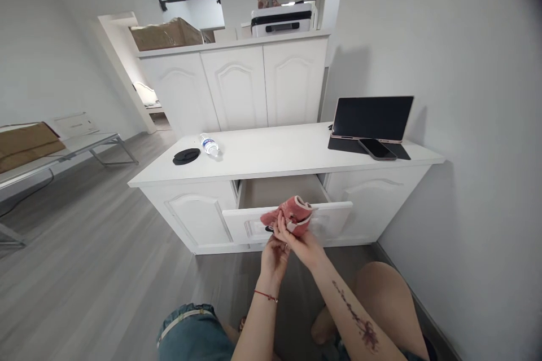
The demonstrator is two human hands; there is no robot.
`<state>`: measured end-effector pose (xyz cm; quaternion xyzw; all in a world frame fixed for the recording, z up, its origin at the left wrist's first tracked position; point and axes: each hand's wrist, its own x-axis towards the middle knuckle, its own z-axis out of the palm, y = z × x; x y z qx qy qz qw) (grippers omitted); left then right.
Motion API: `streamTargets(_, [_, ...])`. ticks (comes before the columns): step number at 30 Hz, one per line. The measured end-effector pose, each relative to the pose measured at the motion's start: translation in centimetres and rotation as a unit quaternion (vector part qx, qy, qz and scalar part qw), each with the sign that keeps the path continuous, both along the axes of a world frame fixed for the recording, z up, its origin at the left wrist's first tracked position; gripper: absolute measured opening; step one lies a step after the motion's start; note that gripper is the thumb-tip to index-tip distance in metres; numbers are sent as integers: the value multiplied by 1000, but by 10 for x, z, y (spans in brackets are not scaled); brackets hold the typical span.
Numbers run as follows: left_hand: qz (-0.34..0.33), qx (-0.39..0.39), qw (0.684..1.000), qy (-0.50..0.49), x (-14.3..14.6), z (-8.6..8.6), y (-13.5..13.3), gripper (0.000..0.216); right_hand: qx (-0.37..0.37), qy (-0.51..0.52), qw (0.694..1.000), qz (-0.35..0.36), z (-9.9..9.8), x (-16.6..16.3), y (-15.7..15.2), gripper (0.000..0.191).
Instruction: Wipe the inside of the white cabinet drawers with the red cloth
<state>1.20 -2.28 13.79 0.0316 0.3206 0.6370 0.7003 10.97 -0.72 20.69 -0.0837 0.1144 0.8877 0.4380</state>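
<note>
A folded pink-red cloth point(298, 211) with pale edging is held in front of the pulled-out drawer point(237, 223). My right hand point(296, 240) grips the cloth from below, its fingers pressed along the near side. Just beneath and to the left, my left hand point(275, 254) has curled fingers close to the drawer front and overlapped by the right hand. What those fingers hold, if anything, is hidden. A small dark piece shows beside the fingertips; I cannot tell whether it is the drawer's handle. The visible part of the drawer's inside is bare.
On the white cabinet top point(262, 149) lie a clear plastic bottle point(209, 145) and a black round item point(186, 156). A tablet-like screen point(372, 117) stands at the right, with a phone point(376, 149) before it. My knees flank my arms. A wall borders the right side.
</note>
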Motion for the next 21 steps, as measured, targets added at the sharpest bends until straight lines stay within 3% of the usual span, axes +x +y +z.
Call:
streamTargets(8, [40,-57,998,-8,6,1,4,21,-143,53,988,-16,-4,62,12,48])
streamTargets(16, [41,-43,998,17,9,0,7,14,-115,13,990,-87,10,103,-4,46])
streamTargets(21, [55,-47,997,22,11,1,5,19,-59,-59,989,-122,-2,131,-7,43])
